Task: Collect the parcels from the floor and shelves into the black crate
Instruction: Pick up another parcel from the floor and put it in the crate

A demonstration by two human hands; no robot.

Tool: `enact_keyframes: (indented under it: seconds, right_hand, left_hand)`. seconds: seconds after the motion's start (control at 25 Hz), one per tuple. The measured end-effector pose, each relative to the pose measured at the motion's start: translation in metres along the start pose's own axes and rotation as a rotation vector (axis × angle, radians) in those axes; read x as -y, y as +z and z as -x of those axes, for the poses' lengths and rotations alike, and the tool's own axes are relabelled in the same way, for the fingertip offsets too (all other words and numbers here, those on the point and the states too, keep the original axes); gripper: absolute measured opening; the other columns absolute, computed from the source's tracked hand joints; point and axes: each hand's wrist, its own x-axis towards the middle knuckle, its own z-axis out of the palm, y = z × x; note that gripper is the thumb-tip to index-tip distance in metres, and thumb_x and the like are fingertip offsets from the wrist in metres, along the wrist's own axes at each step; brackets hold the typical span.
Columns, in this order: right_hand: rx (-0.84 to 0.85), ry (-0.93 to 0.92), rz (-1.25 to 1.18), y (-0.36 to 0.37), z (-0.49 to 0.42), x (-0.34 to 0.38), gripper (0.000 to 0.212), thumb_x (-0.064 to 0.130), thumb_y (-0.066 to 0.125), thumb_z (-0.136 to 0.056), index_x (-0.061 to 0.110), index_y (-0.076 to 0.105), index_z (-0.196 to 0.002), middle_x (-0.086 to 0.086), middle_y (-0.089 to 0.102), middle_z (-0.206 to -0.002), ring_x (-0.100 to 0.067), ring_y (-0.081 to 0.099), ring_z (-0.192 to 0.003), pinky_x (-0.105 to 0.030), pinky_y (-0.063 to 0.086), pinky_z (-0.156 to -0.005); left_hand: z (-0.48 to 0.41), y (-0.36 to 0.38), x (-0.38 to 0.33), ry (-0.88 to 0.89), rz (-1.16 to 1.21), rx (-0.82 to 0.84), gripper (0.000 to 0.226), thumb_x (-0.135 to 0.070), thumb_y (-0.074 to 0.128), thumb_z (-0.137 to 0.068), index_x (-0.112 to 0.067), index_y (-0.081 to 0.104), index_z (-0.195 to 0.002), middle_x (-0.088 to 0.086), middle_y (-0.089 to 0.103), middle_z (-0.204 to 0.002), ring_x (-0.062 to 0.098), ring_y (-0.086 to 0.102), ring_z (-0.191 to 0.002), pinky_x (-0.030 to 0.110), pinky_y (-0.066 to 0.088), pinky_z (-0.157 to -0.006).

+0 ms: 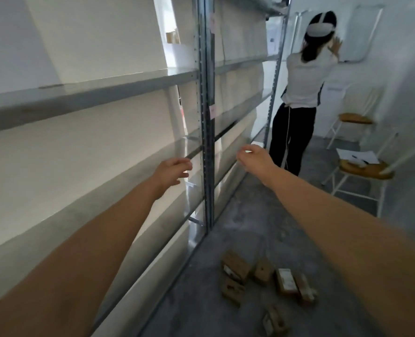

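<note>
Several small brown cardboard parcels [262, 278] lie scattered on the grey concrete floor at the lower middle, close to the foot of the metal shelving [207, 142]. My left hand [174, 170] reaches forward at mid-height in front of a shelf, fingers apart and holding nothing. My right hand [252, 156] is stretched out beside it, to the right of the shelf upright, fingers loosely curled and empty. Both hands are well above the parcels. The black crate is not in view. The shelf boards I can see carry no parcels.
A person [301, 93] in a white top, wearing a headset, stands at the far end of the aisle facing the wall. Two white chairs with wooden seats [364, 171] stand on the right, one with papers on it. The aisle is narrow.
</note>
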Motion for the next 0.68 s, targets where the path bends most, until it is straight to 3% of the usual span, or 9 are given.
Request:
enact_keyframes:
  seconds: [0.12, 0.36, 0.48, 0.68]
  right_hand:
    - [-0.113, 0.1, 0.033, -0.024, 0.005, -0.032, 0.037, 0.021, 0.061, -0.085, 0.009, 0.056, -0.12, -0.008, 0.059, -0.096, -0.018, 0.053, -0.085, -0.023, 0.041, -0.068]
    - [-0.32, 0.232, 0.072, -0.056, 0.035, -0.06, 0.041, 0.023, 0.06, -0.089, 0.008, 0.052, -0.126, -0.011, 0.061, -0.109, -0.018, 0.055, -0.092, -0.03, 0.043, -0.081]
    - [-0.306, 0.242, 0.111, -0.067, 0.052, -0.073, 0.041, 0.022, 0.058, -0.09, 0.01, 0.05, -0.129, -0.011, 0.059, -0.12, -0.023, 0.058, -0.102, -0.029, 0.045, -0.08]
    - [-0.303, 0.241, 0.183, -0.112, 0.045, -0.092, 0.044, 0.023, 0.058, -0.09, 0.012, 0.048, -0.131, -0.009, 0.06, -0.117, -0.022, 0.058, -0.103, -0.03, 0.045, -0.084]
  left_hand:
    - [-0.025, 0.032, 0.004, -0.011, -0.001, 0.113, 0.027, -0.021, 0.061, -0.088, -0.015, 0.06, -0.114, 0.003, 0.063, -0.102, 0.017, 0.06, -0.093, 0.026, 0.045, -0.075]
    - [-0.058, 0.088, 0.006, 0.042, -0.018, 0.326, 0.034, -0.023, 0.059, -0.09, -0.012, 0.056, -0.123, 0.004, 0.061, -0.105, 0.015, 0.059, -0.089, 0.022, 0.042, -0.067]
    - [-0.064, 0.117, 0.01, 0.031, -0.033, 0.364, 0.037, -0.024, 0.057, -0.091, -0.013, 0.053, -0.126, 0.004, 0.059, -0.111, 0.016, 0.059, -0.093, 0.022, 0.041, -0.063]
    - [-0.069, 0.167, 0.0, 0.101, -0.086, 0.416, 0.045, -0.024, 0.059, -0.09, -0.011, 0.046, -0.131, 0.003, 0.055, -0.109, 0.018, 0.058, -0.092, 0.017, 0.043, -0.064]
